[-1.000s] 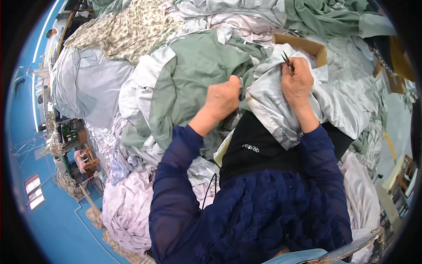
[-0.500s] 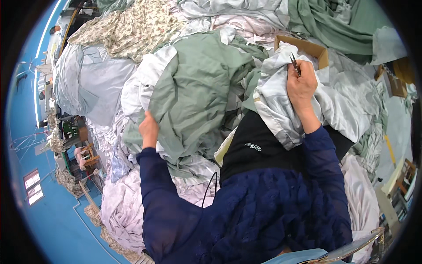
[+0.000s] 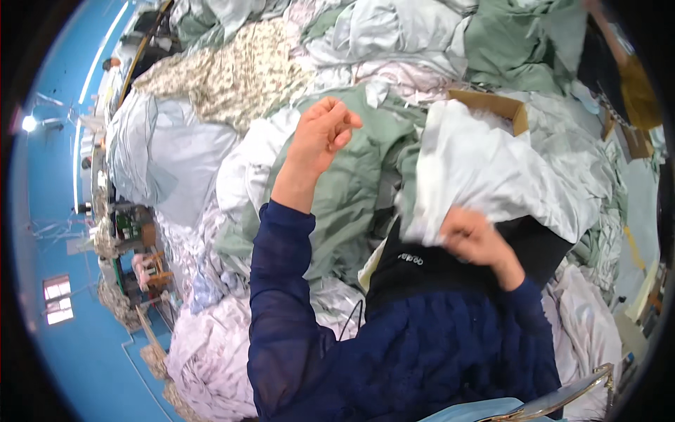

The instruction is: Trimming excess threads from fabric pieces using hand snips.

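Observation:
My left hand (image 3: 322, 137) is raised over the green cloth (image 3: 337, 211), its fingers curled together in a pinch. Whatever is between them, if anything, is too small to make out. My right hand (image 3: 477, 235) is smeared by motion at the lower edge of the white cloth (image 3: 485, 158), over my lap. Its fingers cannot be read clearly, and the thread snips do not show in this view. The white cloth lies spread across the black apron (image 3: 457, 267) on my lap and reaches toward a cardboard box (image 3: 492, 105).
Heaps of fabric surround me: a floral beige cloth (image 3: 239, 74), pale blue cloth (image 3: 169, 148) at left, pinkish cloth (image 3: 218, 352) at lower left and dark green cloth (image 3: 517, 46) at far right. A blue floor (image 3: 84, 366) and a small wooden chair (image 3: 158, 267) lie further left.
My left hand has left the green cloth's left edge and risen to the right. My right hand has moved down; the snips seen in it no longer show. The white cloth lies flatter.

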`<state>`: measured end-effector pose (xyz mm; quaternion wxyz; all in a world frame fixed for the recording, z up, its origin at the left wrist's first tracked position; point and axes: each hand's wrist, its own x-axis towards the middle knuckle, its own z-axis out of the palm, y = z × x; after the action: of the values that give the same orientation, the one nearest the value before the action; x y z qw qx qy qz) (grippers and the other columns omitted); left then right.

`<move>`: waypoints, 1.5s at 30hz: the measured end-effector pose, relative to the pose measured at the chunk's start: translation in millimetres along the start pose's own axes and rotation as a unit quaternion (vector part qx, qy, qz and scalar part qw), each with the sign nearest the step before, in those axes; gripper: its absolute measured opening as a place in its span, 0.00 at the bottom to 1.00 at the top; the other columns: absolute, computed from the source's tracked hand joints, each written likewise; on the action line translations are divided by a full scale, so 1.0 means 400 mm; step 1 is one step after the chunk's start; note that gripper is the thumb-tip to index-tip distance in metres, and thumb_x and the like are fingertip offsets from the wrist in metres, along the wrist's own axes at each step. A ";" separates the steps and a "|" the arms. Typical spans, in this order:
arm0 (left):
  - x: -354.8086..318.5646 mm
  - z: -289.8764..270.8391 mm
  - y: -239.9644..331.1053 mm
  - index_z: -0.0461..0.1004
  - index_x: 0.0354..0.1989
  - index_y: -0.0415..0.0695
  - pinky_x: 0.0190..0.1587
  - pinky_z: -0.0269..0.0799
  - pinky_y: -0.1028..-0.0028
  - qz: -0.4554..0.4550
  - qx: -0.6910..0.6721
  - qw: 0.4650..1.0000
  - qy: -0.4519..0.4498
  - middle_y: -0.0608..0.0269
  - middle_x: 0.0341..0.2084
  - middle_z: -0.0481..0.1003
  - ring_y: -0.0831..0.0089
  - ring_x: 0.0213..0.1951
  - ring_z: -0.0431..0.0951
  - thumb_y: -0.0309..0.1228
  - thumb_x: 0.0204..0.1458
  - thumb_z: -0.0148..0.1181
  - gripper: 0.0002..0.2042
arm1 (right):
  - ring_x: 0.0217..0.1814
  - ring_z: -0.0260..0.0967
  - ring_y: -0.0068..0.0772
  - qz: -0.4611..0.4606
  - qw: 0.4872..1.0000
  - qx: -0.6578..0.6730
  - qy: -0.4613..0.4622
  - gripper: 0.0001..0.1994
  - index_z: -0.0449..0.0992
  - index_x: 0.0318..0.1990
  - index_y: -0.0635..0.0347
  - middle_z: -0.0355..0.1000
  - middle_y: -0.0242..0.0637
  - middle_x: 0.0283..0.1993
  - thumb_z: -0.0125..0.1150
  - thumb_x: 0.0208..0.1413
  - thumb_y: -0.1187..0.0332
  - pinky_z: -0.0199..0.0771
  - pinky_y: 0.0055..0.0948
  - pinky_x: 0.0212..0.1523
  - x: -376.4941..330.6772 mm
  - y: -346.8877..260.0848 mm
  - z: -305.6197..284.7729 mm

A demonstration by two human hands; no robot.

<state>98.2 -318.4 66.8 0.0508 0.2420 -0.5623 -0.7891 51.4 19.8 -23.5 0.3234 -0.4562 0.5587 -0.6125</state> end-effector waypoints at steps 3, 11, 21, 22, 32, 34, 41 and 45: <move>0.110 0.092 0.084 0.66 0.33 0.43 0.20 0.58 0.81 0.019 0.019 0.997 -0.074 0.47 0.36 0.80 0.80 0.20 0.67 0.31 0.64 0.51 0.08 | 0.32 0.72 0.35 0.054 0.988 0.053 -0.134 0.06 0.77 0.33 0.62 0.73 0.37 0.31 0.68 0.49 0.74 0.70 0.29 0.34 -0.029 -0.026 0.070; 0.316 0.316 0.267 0.67 0.34 0.40 0.23 0.67 0.82 0.047 0.101 0.972 -0.208 0.41 0.46 0.78 0.78 0.26 0.74 0.30 0.65 0.49 0.08 | 0.34 0.62 0.17 0.111 0.906 0.247 -0.326 0.09 0.74 0.36 0.65 0.70 0.28 0.29 0.63 0.59 0.68 0.66 0.24 0.36 -0.018 0.042 0.223; 0.498 0.745 0.272 0.74 0.34 0.43 0.21 0.65 0.84 0.072 0.231 0.925 -0.292 0.53 0.43 0.80 0.82 0.25 0.74 0.30 0.61 0.57 0.05 | 0.23 0.60 0.12 0.149 0.908 0.306 -0.243 0.08 0.77 0.33 0.60 0.68 0.22 0.23 0.63 0.58 0.65 0.58 0.21 0.23 -0.012 0.063 0.231; 0.529 0.777 0.220 0.76 0.34 0.43 0.21 0.67 0.83 0.071 0.294 0.916 -0.265 0.55 0.39 0.81 0.81 0.25 0.76 0.30 0.59 0.60 0.04 | 0.22 0.58 0.12 0.180 0.888 0.341 -0.249 0.08 0.76 0.33 0.59 0.67 0.22 0.23 0.64 0.58 0.65 0.56 0.20 0.22 -0.008 0.064 0.224; 0.686 0.903 -0.293 0.78 0.37 0.38 0.26 0.77 0.69 -0.036 0.518 0.816 -0.253 0.59 0.24 0.79 0.67 0.22 0.80 0.33 0.52 0.62 0.10 | 0.33 0.66 0.13 0.134 0.883 0.379 -0.240 0.11 0.77 0.49 0.61 0.74 0.24 0.35 0.62 0.59 0.70 0.66 0.20 0.33 -0.012 0.205 0.280; 0.671 0.930 -0.305 0.77 0.42 0.38 0.28 0.78 0.69 -0.056 0.529 0.805 -0.263 0.58 0.28 0.79 0.67 0.24 0.80 0.33 0.52 0.62 0.13 | 0.39 0.68 0.14 0.085 0.893 0.390 -0.206 0.13 0.76 0.52 0.62 0.76 0.25 0.40 0.62 0.60 0.72 0.69 0.21 0.39 -0.017 0.230 0.292; 0.722 0.827 -0.254 0.64 0.64 0.41 0.29 0.76 0.72 0.166 0.578 0.769 -0.215 0.55 0.47 0.76 0.71 0.28 0.79 0.35 0.57 0.59 0.26 | 0.38 0.68 0.16 0.147 0.887 0.352 -0.262 0.10 0.77 0.46 0.63 0.75 0.24 0.38 0.63 0.59 0.71 0.69 0.22 0.39 -0.013 0.111 0.219; 0.539 0.796 -0.089 0.66 0.62 0.42 0.34 0.75 0.74 0.060 0.529 0.793 -0.296 0.60 0.49 0.76 0.75 0.33 0.79 0.34 0.58 0.58 0.23 | 0.31 0.65 0.14 0.178 0.898 0.332 -0.226 0.08 0.78 0.37 0.62 0.73 0.23 0.29 0.65 0.58 0.67 0.66 0.23 0.31 -0.027 0.068 0.158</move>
<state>-223.9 -106.8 44.1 -0.2065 -0.0487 -0.8929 -0.3971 110.4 0.4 -54.9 0.6773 -0.3414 0.3068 -0.5749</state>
